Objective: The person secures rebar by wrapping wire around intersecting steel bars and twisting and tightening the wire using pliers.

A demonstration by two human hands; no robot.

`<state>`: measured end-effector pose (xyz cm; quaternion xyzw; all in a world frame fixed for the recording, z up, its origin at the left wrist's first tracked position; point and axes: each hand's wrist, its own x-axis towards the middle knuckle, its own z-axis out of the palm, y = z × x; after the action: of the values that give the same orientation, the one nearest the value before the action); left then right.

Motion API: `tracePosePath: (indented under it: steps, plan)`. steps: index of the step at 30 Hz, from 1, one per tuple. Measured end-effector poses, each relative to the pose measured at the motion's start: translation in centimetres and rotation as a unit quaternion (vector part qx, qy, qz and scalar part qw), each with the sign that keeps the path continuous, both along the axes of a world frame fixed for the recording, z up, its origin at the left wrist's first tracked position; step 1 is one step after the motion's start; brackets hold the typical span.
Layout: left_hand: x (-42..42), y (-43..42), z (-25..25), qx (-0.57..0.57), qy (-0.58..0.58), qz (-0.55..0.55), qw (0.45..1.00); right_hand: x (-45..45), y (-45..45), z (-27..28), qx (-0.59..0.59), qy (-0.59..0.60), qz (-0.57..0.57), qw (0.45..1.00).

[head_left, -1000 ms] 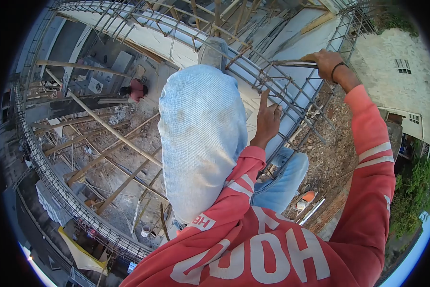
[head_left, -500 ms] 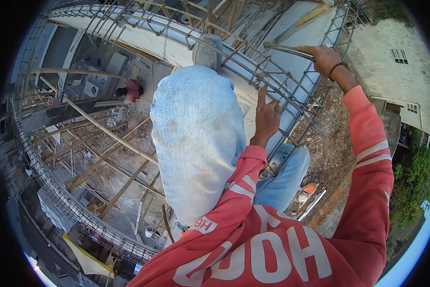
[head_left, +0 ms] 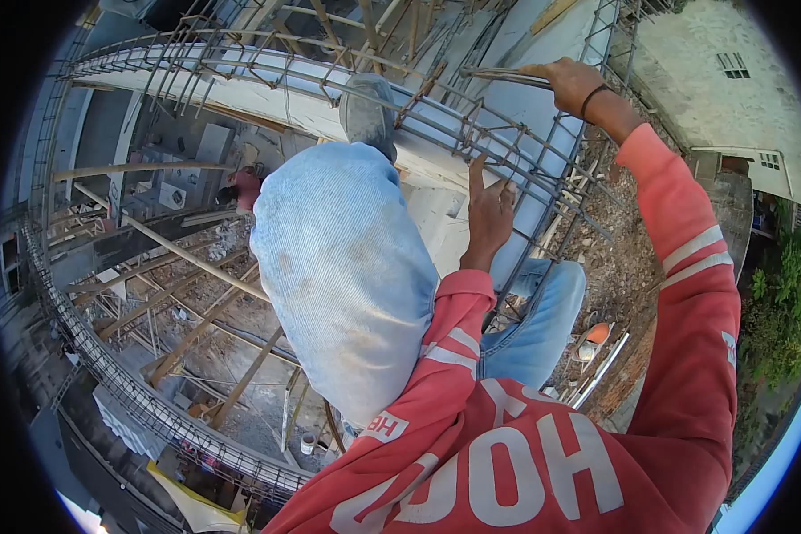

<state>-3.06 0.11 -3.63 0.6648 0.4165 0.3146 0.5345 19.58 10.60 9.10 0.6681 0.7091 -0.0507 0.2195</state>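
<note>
My right hand is closed around the handles of long metal pincers, held over the steel rebar cage. The head of the pincers points left, above the bars; whether it touches them I cannot tell. My left hand is at the near side of the cage, index finger stretched toward a bar and the other fingers partly bent. No object shows in it. The cage of thin bars and stirrups runs along a pale beam form.
My jeans-clad knee fills the middle, with a shoe by the cage. Far below lie wooden poles, rubble and a crouching person. A curved rebar cage runs at left; a plastered wall stands at right.
The view has shifted a little. My right hand and the pincers have moved left and slightly up over the cage. My left hand stays by the bars.
</note>
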Motion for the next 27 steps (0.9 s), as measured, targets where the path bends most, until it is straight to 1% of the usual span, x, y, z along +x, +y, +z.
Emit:
tracePosePath:
  steps: [2, 3, 4, 5, 6, 7, 8, 10, 11, 14, 15, 16, 18, 20, 21, 22, 23, 24, 25, 26, 27]
  plan:
    - [0.3, -0.3, 0.2, -0.017, -0.006, -0.003, 1.000, 0.9, -0.3, -1.4, -0.064, 0.045, 0.029, 0.996]
    - [0.3, -0.4, 0.1, -0.018, -0.002, -0.005, 1.000, -0.6, 0.2, -0.2, -0.147, -0.027, 0.038, 0.988]
    - [0.2, -0.2, -0.1, -0.016, 0.003, -0.007, 1.000, -0.4, 0.1, 1.1, -0.143, -0.025, 0.031, 0.989]
    - [0.2, -0.2, -0.2, -0.014, 0.004, -0.009, 1.000, -0.3, 0.3, 2.2, -0.086, -0.006, 0.023, 0.996]
    - [0.3, 0.0, -0.5, 0.016, 0.010, -0.001, 1.000, -0.2, 0.6, 2.7, -0.028, 0.013, 0.019, 0.999]
    - [0.2, -0.3, -0.6, 0.040, 0.017, 0.006, 0.999, 0.1, 0.5, 1.0, 0.045, 0.036, -0.036, 0.998]
    - [0.0, -0.8, -0.7, 0.034, 0.019, 0.007, 0.999, 0.6, -0.1, -0.4, 0.039, 0.038, -0.035, 0.998]
    - [0.3, -0.3, -0.7, 0.024, 0.006, -0.004, 1.000, 0.4, -0.6, -0.2, -0.112, -0.012, 0.048, 0.992]
    - [0.3, -0.2, -0.7, 0.015, 0.003, -0.011, 1.000, 0.5, -0.9, 0.1, -0.109, -0.010, 0.037, 0.993]
    - [0.3, -0.4, -0.7, 0.038, 0.015, -0.002, 0.999, -0.4, 0.1, 3.0, -0.010, -0.037, -0.055, 0.998]
    - [0.3, -0.7, -0.8, 0.032, 0.015, 0.002, 0.999, -0.5, -0.1, 2.3, -0.013, 0.026, -0.071, 0.997]
    - [0.3, -0.4, -0.9, 0.015, 0.008, -0.009, 1.000, -0.5, -0.7, 1.9, -0.012, 0.024, -0.074, 0.997]
    - [0.2, -0.1, -0.7, 0.008, 0.004, -0.031, 0.999, -1.4, -1.9, 1.7, -0.121, -0.007, -0.010, 0.993]
    - [0.2, -0.2, -0.3, -0.008, 0.000, -0.007, 1.000, -1.1, -2.5, 2.8, -0.103, -0.009, 0.008, 0.995]
    - [0.2, -0.3, 0.0, -0.006, -0.001, -0.003, 1.000, -0.5, -4.0, 2.3, -0.001, 0.036, -0.089, 0.995]
    - [0.0, -0.8, 0.4, 0.010, 0.003, 0.037, 0.999, 0.0, -6.3, 1.5, 0.099, 0.083, -0.188, 0.974]
    - [-0.1, -0.9, 0.9, 0.032, 0.005, 0.073, 0.997, 1.0, -8.8, 0.6, 0.195, 0.134, -0.182, 0.954]
    - [-0.2, -1.1, 1.8, 0.040, 0.002, 0.071, 0.997, 0.3, -11.2, 1.1, 0.221, 0.198, -0.263, 0.918]
    - [-0.5, -1.5, 2.9, -0.113, -0.037, 0.127, 0.985, -1.0, -13.8, 1.9, 0.244, 0.262, -0.338, 0.870]
    - [-0.6, -1.7, 4.0, -0.265, -0.073, 0.178, 0.945, -3.2, -16.4, 1.8, 0.291, 0.353, -0.390, 0.799]
    - [-0.4, -1.6, 4.8, -0.202, -0.079, 0.229, 0.949, -6.3, -18.8, 1.8, 0.305, 0.458, -0.446, 0.706]
